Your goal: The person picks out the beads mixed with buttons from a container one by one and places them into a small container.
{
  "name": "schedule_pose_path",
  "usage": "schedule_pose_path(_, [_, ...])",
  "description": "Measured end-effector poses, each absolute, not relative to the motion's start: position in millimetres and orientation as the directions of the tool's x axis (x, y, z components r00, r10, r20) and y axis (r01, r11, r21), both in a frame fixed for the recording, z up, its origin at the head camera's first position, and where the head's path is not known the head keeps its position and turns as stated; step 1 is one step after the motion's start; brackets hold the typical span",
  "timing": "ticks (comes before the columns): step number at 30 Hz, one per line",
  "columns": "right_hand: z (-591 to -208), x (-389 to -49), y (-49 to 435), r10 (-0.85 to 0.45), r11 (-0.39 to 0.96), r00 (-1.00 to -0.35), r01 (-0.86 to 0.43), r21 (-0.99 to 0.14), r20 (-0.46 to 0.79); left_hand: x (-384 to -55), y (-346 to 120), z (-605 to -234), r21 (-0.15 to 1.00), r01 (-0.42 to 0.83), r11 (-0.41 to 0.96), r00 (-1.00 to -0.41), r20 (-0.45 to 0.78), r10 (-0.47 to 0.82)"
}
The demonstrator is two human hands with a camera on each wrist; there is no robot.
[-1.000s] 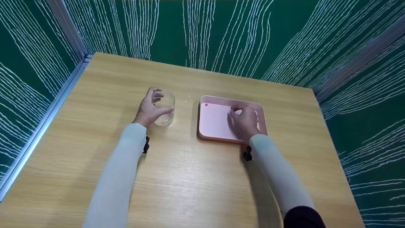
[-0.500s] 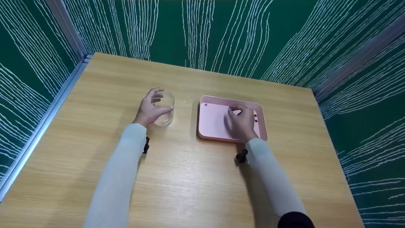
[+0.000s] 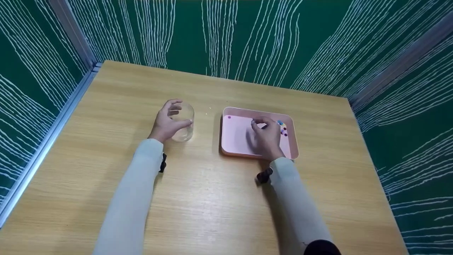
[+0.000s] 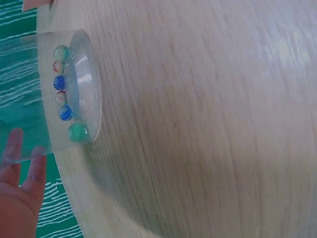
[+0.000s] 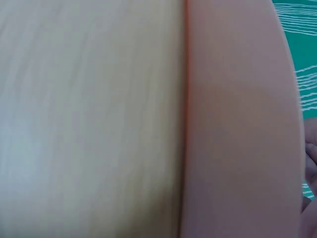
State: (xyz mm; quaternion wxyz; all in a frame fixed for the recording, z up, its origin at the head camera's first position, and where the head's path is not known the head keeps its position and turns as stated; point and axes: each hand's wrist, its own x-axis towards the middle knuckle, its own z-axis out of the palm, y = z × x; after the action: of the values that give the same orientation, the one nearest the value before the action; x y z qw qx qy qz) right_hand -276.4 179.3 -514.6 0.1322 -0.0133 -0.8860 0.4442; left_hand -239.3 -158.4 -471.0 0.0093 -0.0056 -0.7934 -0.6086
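My left hand [image 3: 167,124] grips a clear, straight-sided cup [image 3: 185,131] from its left side, thumb in front and fingers curled behind. The cup stands upright on the table. Several marbles [image 4: 77,132], green, blue and red-streaked, lie on its bottom in the left wrist view. Over the pink tray [image 3: 226,150], my right hand [image 3: 269,136] has thumb and forefinger pinched together. Between those fingertips is something small and glassy that looks like a marble [image 3: 253,122], mostly hidden. In the right wrist view, the tray's side wall [image 5: 242,119] covers most of my fingers [image 5: 311,171].
Small coloured dots [image 3: 283,129] show at the tray's right end, and one purple dot [image 3: 229,117] near its far left corner; whether they are printed or loose, I cannot tell. Pale specks [image 3: 208,110] lie on the table [image 3: 205,202] between cup and tray. Green, white-lined walls [image 3: 191,39] surround it.
My right hand has drifted left over the tray, still pinched, uncovering more coloured dots at the right end. My left hand and the cup have stayed in place.
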Motion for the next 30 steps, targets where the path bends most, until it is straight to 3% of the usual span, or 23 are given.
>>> schedule_pose_path(8, [-513.5, -271.5, 169.2, 0.192, 0.538, -0.944, -0.128, -0.833, 0.269, -238.8, -157.5, -469.5, 0.967, 0.015, 0.254, -1.0, 0.02, -0.018])
schedule_pose_path(20, [-518.9, -257.8, 156.3, 0.246, 0.407, -0.939, -0.124, -0.905, 0.239, -251.6, -161.3, -492.5, 0.969, 0.021, 0.246, -1.0, 0.025, -0.014])
schedule_pose_path(30, [-518.4, -246.5, 148.1, 0.267, 0.389, -0.941, -0.094, -0.916, 0.21, -255.4, -161.2, -497.8, 0.972, 0.002, 0.234, -0.999, 0.009, -0.03])
